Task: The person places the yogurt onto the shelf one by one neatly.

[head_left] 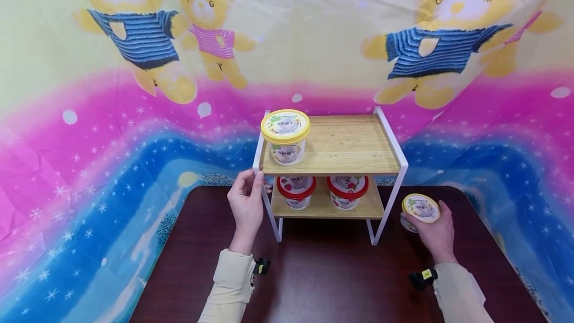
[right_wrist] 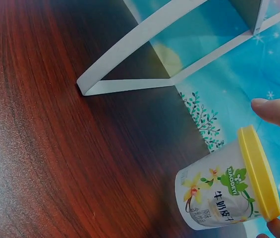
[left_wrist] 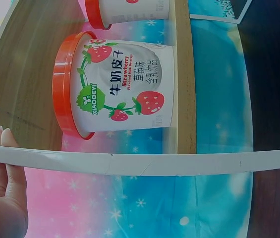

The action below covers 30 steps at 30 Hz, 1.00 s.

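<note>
My left hand holds the left white post of a two-tier wooden rack; fingertips show past the post in the left wrist view. At the right, my right hand is around a yellow-lidded milk-drink cup beside the rack. Its fingers touch the lid's edge, while the thumb stands apart from the lid in the right wrist view. Another yellow-lidded cup stands on the top shelf's left side. Two red-lidded strawberry cups, one left and one right, sit on the lower shelf.
The rack stands on a dark wood table, near its back edge. A printed cloth with bears hangs behind and spreads around the sides. A black strap-on camera sits at each wrist, left and right.
</note>
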Tool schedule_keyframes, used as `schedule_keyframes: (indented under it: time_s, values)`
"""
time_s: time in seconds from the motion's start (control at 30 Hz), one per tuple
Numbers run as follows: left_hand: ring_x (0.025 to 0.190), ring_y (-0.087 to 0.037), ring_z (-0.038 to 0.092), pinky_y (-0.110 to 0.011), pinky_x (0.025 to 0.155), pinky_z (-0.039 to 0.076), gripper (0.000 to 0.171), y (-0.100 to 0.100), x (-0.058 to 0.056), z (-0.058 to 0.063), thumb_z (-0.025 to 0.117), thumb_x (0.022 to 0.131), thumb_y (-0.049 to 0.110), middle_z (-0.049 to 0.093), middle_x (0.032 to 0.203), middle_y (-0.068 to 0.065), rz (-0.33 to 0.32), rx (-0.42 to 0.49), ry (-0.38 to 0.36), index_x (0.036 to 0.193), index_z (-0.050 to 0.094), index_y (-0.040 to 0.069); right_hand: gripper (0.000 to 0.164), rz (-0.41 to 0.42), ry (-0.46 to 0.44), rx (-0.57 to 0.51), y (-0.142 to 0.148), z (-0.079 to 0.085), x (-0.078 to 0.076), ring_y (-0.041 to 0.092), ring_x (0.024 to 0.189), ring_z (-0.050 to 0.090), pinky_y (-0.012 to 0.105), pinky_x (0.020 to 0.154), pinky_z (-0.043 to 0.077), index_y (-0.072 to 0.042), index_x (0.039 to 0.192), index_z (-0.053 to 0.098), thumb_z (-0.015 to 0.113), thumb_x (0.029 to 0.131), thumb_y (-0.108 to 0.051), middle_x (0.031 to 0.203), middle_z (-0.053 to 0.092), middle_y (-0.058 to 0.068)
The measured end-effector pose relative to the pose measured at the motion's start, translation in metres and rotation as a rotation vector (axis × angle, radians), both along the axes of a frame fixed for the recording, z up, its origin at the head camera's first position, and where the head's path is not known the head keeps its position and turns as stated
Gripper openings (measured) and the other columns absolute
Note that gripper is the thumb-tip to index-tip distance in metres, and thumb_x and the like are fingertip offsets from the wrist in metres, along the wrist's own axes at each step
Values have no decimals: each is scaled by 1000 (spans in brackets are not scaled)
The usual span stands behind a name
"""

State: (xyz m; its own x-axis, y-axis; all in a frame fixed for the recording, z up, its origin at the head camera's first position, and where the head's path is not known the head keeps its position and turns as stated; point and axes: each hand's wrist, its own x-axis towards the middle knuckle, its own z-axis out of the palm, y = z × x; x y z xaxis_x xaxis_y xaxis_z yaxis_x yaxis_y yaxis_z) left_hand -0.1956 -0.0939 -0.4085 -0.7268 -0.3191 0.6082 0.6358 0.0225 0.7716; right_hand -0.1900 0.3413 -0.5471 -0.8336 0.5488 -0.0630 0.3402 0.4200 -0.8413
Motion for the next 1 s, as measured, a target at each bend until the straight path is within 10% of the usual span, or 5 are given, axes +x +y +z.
schedule_keyframes:
  time_s: [0.27, 0.73, 1.0]
  values:
    - [64, -31, 67, -33, 63, 60, 12, 2, 8, 11, 64, 98, -5, 69, 94, -27, -1, 0, -2, 107, 65, -13, 111, -7, -18, 16, 4, -3, -6, 51, 144, 22, 64, 116, 19, -2, 161, 4, 80, 88, -38, 159, 19, 33]
    - [66, -30, 67, -33, 64, 60, 13, -3, -9, -14, 66, 98, -1, 71, 94, -18, 9, 6, -16, 110, 69, -5, 111, 2, -56, -18, 9, -9, -10, 50, 145, 19, 65, 116, 18, -3, 161, 1, 79, 89, -37, 161, 15, 32]
    - [64, -38, 65, -35, 63, 61, 13, 0, 0, 0, 64, 97, -6, 67, 88, -28, 12, -10, 0, 108, 66, -13, 113, 19, -57, -27, 11, -11, -10, 51, 145, 18, 66, 116, 17, -3, 161, 0, 79, 88, -40, 161, 15, 32]
